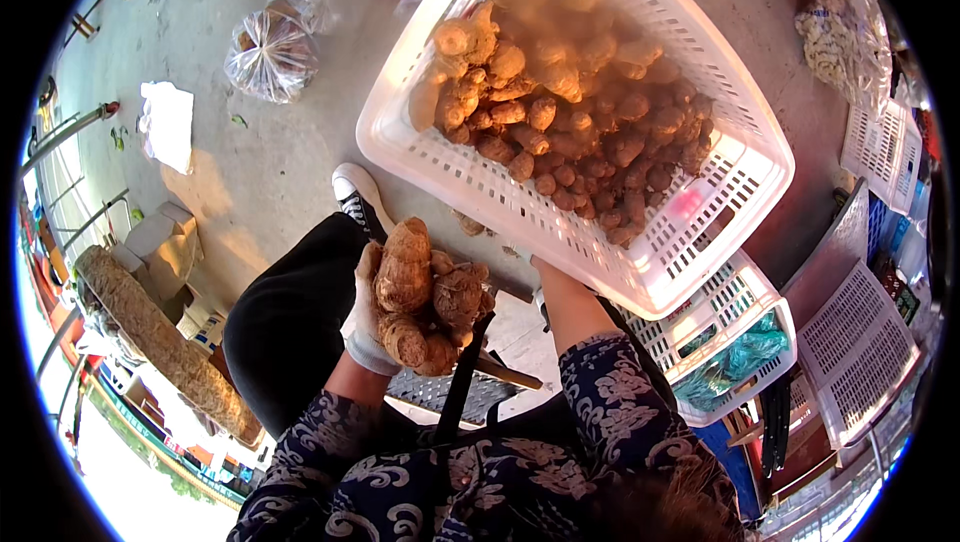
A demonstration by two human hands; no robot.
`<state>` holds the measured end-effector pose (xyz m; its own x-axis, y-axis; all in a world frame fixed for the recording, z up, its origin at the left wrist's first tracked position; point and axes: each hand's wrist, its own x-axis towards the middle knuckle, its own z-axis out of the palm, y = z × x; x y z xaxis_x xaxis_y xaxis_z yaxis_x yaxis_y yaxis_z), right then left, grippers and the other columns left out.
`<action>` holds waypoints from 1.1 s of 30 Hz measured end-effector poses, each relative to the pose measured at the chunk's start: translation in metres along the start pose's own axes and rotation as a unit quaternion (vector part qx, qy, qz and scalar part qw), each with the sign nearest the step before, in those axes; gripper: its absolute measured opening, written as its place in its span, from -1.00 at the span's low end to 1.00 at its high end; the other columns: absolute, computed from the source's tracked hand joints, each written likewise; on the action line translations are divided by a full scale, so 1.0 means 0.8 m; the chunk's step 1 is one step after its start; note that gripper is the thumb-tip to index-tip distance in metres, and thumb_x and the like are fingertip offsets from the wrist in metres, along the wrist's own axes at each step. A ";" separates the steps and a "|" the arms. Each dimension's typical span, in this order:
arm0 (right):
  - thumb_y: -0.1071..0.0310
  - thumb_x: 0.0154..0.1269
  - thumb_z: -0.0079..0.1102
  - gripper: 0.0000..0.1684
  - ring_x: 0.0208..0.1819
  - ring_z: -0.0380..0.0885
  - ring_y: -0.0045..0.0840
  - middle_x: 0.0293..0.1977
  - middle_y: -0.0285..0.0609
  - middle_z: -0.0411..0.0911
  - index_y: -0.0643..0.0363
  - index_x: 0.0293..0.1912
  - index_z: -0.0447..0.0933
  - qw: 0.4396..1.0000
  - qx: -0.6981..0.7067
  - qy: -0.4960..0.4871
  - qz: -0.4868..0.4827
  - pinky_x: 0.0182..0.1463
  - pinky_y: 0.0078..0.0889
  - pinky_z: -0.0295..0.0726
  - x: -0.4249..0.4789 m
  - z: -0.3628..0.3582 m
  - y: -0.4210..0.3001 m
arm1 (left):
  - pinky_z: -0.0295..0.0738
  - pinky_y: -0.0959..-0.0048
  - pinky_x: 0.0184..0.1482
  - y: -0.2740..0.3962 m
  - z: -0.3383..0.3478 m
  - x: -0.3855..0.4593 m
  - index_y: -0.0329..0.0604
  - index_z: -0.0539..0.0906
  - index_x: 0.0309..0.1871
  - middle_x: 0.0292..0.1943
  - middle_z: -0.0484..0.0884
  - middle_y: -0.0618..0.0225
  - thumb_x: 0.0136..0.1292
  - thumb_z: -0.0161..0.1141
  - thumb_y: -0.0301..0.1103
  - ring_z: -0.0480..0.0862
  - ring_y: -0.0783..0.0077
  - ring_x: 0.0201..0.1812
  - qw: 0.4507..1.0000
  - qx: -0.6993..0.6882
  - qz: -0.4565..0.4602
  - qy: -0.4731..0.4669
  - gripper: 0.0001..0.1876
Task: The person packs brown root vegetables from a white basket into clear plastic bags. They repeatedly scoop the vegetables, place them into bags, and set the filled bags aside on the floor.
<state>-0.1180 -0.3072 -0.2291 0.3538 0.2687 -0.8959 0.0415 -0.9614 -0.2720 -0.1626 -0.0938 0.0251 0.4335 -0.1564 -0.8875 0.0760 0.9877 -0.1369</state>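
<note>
My left hand, in a white knit glove, cradles a cluster of brown, hairy root tubers that look like taro corms, held above my lap. A large white plastic basket, slotted along its sides, stands tilted in front of me. Many similar tubers are heaped in it, and its far part looks hazy. My right forearm reaches under the basket's near edge. Most of my right hand is hidden there, so its grip does not show.
A second white basket with green plastic bags stands right of me. Beyond it are slotted crates. A tied clear bag and a white sheet lie on the concrete floor. Cardboard boxes stand at left.
</note>
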 end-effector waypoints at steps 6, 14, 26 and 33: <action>0.06 -0.34 0.52 0.06 0.11 0.38 -0.39 0.03 -0.05 0.42 0.21 0.19 0.24 0.963 0.266 0.006 -0.034 0.18 -0.38 0.39 -0.104 0.033 -0.007 | 0.60 0.02 -0.38 0.042 -0.027 -0.044 -0.10 0.54 -0.06 -0.01 0.52 -0.03 0.20 -0.21 0.42 0.54 -0.18 -0.09 0.994 -0.040 0.090 -0.042 -0.28; 0.45 -0.17 0.44 -0.19 -0.08 0.50 -0.58 -0.04 -0.22 0.46 0.25 0.13 0.27 0.860 0.479 -0.136 -0.112 0.00 -0.49 0.53 -0.323 -0.164 -0.178 | 0.53 0.14 -0.29 0.094 -0.048 -0.149 -0.15 0.43 0.04 -0.06 0.53 0.09 0.19 -0.23 0.45 0.52 -0.02 -0.06 0.970 -0.155 0.122 -0.140 -0.21; 0.49 -0.27 0.51 0.06 0.16 0.39 -0.45 0.15 -0.25 0.33 0.06 0.27 0.15 0.914 0.156 -0.206 -0.312 0.25 -0.32 0.41 -0.567 -0.237 -0.655 | 0.52 0.12 -0.14 0.254 -0.093 -0.535 -0.02 0.53 -0.03 -0.17 0.62 0.28 0.14 -0.04 0.43 0.63 0.26 -0.16 0.937 -0.232 0.212 -0.151 -0.31; 0.49 -0.20 0.47 0.00 0.15 0.39 -0.41 0.12 -0.24 0.35 0.12 0.26 0.15 0.840 0.000 -0.323 -0.436 0.23 -0.31 0.42 -0.579 -0.136 -0.821 | 0.54 0.16 -0.14 0.277 -0.186 -0.665 -0.07 0.53 -0.03 -0.17 0.63 0.23 0.20 -0.09 0.38 0.64 0.19 -0.16 0.819 -0.392 0.387 -0.161 -0.34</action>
<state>-0.2078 0.1933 0.4027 -0.3922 0.8467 -0.3595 0.0216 -0.3822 -0.9238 -0.5101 0.2095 0.4011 0.3025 0.6500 -0.6971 -0.8787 0.4736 0.0603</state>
